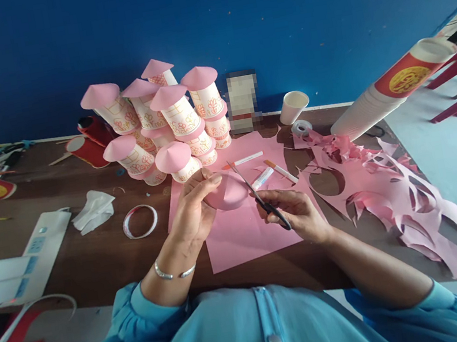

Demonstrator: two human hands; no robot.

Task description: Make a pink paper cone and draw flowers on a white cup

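My left hand (194,207) holds a round pink paper piece (231,193) by its left edge, just above a pink paper sheet (239,236) on the brown table (103,262). My right hand (294,211) grips black-handled scissors (259,198), whose blades point up and left over the paper piece. Behind my hands stands a cluster of paper cups with pink cone tops (163,123).
Pink paper offcuts (388,185) lie at the right. A tall stack of paper cups (390,88) lies tilted at the right rear. Pens (248,159), a glue stick (263,177), a tape roll (301,127), a single cup (293,106) and a tape ring (140,221) are nearby. A power strip (28,260) sits at the left.
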